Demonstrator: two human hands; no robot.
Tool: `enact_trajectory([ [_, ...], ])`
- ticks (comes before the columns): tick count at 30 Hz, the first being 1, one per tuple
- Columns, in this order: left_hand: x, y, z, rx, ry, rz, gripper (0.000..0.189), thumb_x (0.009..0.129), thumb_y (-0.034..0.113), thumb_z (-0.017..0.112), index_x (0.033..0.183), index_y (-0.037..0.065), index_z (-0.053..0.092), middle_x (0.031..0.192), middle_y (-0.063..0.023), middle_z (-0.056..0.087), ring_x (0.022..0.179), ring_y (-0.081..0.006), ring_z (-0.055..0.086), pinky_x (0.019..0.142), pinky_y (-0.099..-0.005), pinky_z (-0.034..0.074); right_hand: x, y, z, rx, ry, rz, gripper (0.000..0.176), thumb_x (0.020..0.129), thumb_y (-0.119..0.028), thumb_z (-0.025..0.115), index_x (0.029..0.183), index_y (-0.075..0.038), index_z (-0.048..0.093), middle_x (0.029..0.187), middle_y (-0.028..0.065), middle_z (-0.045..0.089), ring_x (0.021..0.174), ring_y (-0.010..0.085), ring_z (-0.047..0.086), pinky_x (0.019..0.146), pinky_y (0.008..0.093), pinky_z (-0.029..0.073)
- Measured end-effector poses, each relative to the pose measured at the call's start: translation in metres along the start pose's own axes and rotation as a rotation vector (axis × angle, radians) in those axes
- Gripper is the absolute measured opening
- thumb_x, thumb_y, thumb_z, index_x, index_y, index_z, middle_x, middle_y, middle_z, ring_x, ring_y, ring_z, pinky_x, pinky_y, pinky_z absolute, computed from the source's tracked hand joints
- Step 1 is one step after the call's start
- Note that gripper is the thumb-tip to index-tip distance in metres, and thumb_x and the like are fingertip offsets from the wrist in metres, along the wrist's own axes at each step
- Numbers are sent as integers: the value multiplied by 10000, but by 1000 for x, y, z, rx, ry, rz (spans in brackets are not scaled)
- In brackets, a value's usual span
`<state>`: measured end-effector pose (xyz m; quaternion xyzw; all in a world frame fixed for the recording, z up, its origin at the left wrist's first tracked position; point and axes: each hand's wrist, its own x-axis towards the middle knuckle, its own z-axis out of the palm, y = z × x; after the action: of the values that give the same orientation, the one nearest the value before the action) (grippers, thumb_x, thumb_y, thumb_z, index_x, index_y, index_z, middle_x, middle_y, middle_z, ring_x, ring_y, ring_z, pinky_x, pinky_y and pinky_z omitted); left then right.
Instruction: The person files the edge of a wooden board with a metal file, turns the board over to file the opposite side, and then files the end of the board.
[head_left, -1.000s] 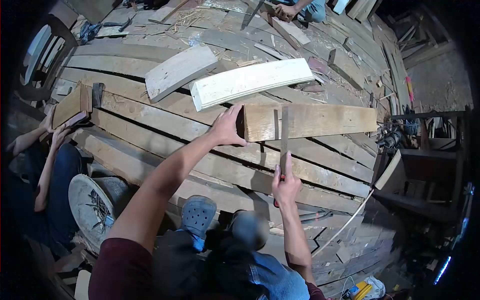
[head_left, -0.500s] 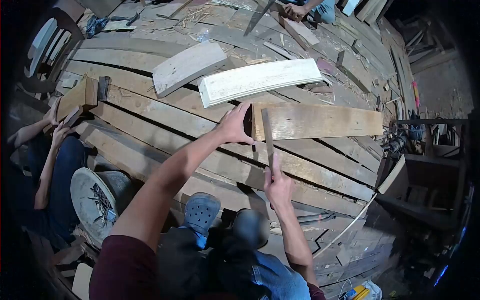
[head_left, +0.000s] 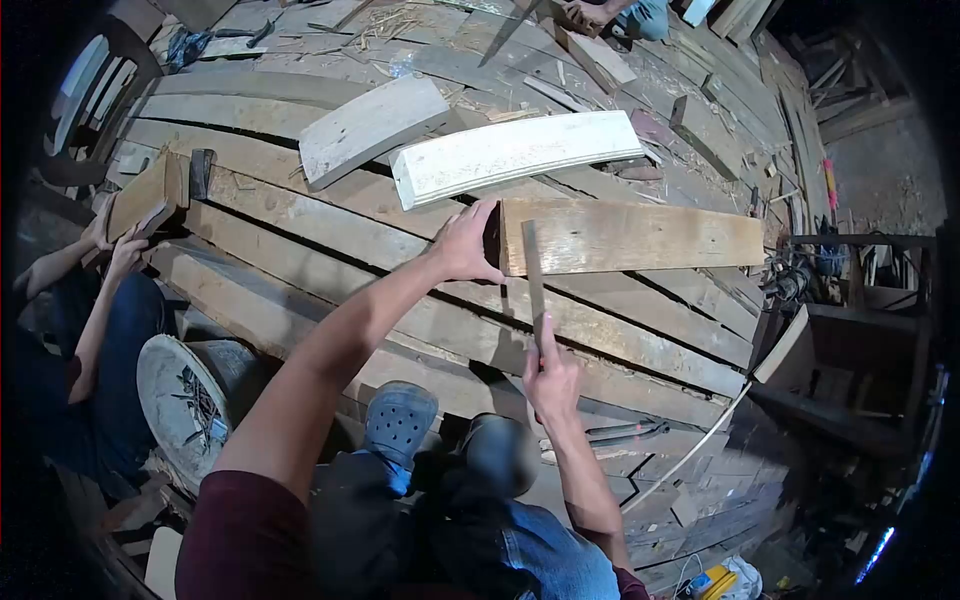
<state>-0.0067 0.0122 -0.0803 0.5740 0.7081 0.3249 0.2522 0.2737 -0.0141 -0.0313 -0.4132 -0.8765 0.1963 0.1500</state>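
Note:
My left hand (head_left: 468,245) grips the near-left end of a brown wooden block (head_left: 630,237), with thumb and fingers spread around its corner. In my right hand (head_left: 553,380) is a long flat file (head_left: 533,262), its handle wrapped by my fingers and the index finger stretched along it. The file's upper part lies across the block's face close to the left end. Just beyond the block rests a white-painted curved wooden piece (head_left: 520,155), and a paler wooden block (head_left: 373,130) sits to its left.
Gapped planks (head_left: 330,235) form the work surface. At left, another person's hands (head_left: 115,240) hold a wooden block (head_left: 150,195); a bucket (head_left: 175,400) of nails or scraps stands nearby. Pliers-like handles (head_left: 630,433) lie right of my forearm. A co-worker's hand (head_left: 590,14) shows at top.
My right hand has drawn the file slightly back toward me over the block's face. My left hand keeps its grip on the block's end. The whole view shifts a little.

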Motion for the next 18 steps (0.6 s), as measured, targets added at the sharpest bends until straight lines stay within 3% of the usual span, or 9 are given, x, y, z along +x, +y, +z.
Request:
enact_trajectory([
  [3, 0, 0, -1, -4, -4, -19, 1291, 498, 429, 956, 1506, -28, 291, 1446, -255, 467, 1331, -411, 488, 1127, -469, 397, -6, -9, 4, 6, 3, -78, 610, 925, -171, 701, 1500, -137, 501, 655, 164, 649, 505, 331, 625, 476, 463, 480],
  [7, 2, 1, 2, -28, 11, -49, 1278, 485, 407, 951, 1510, 23, 292, 1438, -241, 475, 1321, -406, 493, 1111, -486, 396, -11, -17, 2, 11, -130, -27, 595, 930, -192, 698, 1493, -150, 511, 689, 157, 669, 540, 329, 651, 499, 466, 502],
  [12, -1, 8, -6, 7, -11, -50, 1285, 483, 391, 957, 1510, 12, 283, 1438, -240, 475, 1326, -408, 484, 1119, -477, 391, -18, -8, 1, 149, 21, -43, 613, 911, -127, 725, 1488, -138, 517, 688, 149, 672, 553, 302, 672, 508, 411, 523],
  [15, 1, 11, -13, -50, -76, -59, 1289, 490, 384, 957, 1517, 7, 275, 1444, -240, 471, 1333, -407, 478, 1123, -473, 394, -19, -4, -12, 204, 46, 4, 575, 904, -116, 728, 1454, -128, 562, 773, 173, 713, 547, 283, 677, 543, 392, 547],
  [18, 3, 1, -20, 34, -99, -15, 1233, 521, 386, 958, 1498, -5, 316, 1425, -245, 493, 1308, -417, 503, 1116, -469, 412, -36, 14, -18, 123, -6, -28, 555, 895, -125, 737, 1427, -82, 582, 653, 125, 677, 515, 271, 662, 539, 376, 541],
])
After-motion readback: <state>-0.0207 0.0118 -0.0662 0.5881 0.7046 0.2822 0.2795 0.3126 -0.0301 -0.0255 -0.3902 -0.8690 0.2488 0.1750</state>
